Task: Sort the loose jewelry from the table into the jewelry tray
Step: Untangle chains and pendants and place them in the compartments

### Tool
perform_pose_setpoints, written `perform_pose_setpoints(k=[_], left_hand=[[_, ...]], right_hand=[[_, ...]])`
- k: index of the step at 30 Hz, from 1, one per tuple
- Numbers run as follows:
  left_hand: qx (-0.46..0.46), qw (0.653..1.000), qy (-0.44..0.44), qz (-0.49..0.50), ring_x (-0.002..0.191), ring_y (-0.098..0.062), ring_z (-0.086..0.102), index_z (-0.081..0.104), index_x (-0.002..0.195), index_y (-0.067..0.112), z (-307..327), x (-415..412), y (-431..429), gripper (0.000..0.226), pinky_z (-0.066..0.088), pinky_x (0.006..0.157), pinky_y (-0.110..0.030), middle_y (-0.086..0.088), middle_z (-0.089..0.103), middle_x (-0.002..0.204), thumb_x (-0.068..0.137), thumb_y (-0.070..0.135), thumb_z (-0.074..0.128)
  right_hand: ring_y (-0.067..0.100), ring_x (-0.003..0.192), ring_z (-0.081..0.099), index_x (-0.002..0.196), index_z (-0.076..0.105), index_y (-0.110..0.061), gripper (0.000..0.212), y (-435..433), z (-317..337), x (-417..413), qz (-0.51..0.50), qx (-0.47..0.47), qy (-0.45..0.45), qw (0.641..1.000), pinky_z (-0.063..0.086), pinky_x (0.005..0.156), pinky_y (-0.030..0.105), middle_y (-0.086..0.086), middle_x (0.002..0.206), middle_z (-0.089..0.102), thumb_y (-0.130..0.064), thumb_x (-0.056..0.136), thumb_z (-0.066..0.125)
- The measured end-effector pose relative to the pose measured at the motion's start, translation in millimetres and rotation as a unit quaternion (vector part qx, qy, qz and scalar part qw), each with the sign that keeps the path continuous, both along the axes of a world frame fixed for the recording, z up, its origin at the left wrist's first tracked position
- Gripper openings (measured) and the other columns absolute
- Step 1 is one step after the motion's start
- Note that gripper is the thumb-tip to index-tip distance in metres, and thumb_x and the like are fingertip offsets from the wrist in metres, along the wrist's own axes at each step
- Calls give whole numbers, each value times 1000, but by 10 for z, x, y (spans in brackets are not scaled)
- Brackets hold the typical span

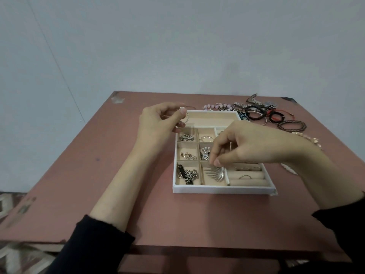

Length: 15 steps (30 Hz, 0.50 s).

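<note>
A white jewelry tray [217, 189] with cream compartments lies on the pink table. My right hand [241, 149] hovers over its middle and pinches the top of a silver fan-shaped pendant [216, 174], which hangs into the front middle compartment. My left hand [160, 121] is at the tray's back left corner, pinching a small beaded bracelet [48, 118] above the rim. Other compartments hold chains, rings and charms. A heap of loose bracelets [262, 112] lies on the table behind the tray at the right.
The pink table [110, 175] ends near the wall at the back. More loose pieces lie right of the tray, partly hidden by my right wrist: a pale pink chain [308, 138] and a white piece [288, 169]. Patterned floor shows at the lower left.
</note>
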<state>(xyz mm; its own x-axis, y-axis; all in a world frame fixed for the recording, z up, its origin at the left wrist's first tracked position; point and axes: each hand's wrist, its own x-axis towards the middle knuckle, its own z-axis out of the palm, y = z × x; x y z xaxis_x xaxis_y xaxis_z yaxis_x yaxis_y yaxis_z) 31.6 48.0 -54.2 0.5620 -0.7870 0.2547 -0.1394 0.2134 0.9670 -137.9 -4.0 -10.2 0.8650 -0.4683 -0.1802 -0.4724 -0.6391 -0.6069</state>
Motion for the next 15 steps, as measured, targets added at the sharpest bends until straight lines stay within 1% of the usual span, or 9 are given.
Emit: perform_pose_setpoints(k=[3,7,8,10,12,15], left_hand=[[-4,1000,13,-6,62,-16,54,66,96,6,8,-10,0,10,45,47,-11,-12,60,78,86,4,61],[1,1000,3,-4,61,-14,55,66,96,7,-1,2,0,11,45,49,-12,-11,61,77,86,7,62],[2,1000,2,-4,60,-14,55,66,96,7,-5,4,-2,11,45,49,-12,-10,61,77,86,7,62],[4,1000,3,-3,59,-11,55,67,95,8,-10,10,-7,10,47,50,-13,-9,62,76,85,7,63],[6,1000,-2,-1,57,-8,56,68,94,10,-22,23,-14,10,50,54,-16,-6,64,74,85,8,64],[10,1000,-9,2,55,-5,57,69,94,12,-30,36,-24,11,53,59,-18,-3,65,73,84,8,65]], right_hand=[[-6,49,50,75,75,-18,11,39,15,19,7,-16,9,1000,35,51,6,-13,55,61,-10,79,70],[-8,49,52,73,73,-19,13,61,-12,42,5,-30,23,999,34,48,4,-19,48,57,-7,78,70],[-9,49,52,72,73,-20,14,62,-25,50,5,-36,27,999,34,48,4,-17,50,58,-8,77,70],[-9,50,51,72,73,-21,14,60,-57,69,8,-53,39,998,34,48,5,-11,61,62,-9,77,70],[-8,50,51,74,74,-22,14,47,-97,86,9,-71,51,996,34,48,6,-6,68,63,-9,77,69],[-2,49,48,76,75,-23,12,21,-136,84,5,-77,37,996,35,49,8,-3,67,63,-12,76,72]])
